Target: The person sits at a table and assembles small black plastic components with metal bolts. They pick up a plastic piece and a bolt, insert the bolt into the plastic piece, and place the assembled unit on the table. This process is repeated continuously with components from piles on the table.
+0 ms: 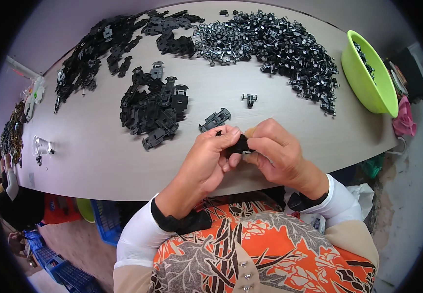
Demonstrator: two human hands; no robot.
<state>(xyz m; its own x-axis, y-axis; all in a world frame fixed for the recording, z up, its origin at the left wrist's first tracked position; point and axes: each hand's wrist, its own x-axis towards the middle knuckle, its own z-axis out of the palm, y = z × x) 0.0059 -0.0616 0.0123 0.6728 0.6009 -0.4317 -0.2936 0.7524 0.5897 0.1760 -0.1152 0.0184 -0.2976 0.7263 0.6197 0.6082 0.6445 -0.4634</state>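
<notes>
Your left hand and right hand pinch 1 small black plastic part together above the table edge. Loose chassis pieces and a wheel-axle heap remain; I judge most work is left.

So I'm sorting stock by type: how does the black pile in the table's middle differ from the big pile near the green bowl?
The middle pile is flat, matte black plates lying loosely overlapped; the big pile is small pieces with pale round spots, so it looks greyer. The middle pile is compact, while the big pile spreads much wider, reaching toward the bowl. Both are dark plastic parts lying loose on the table.
</notes>
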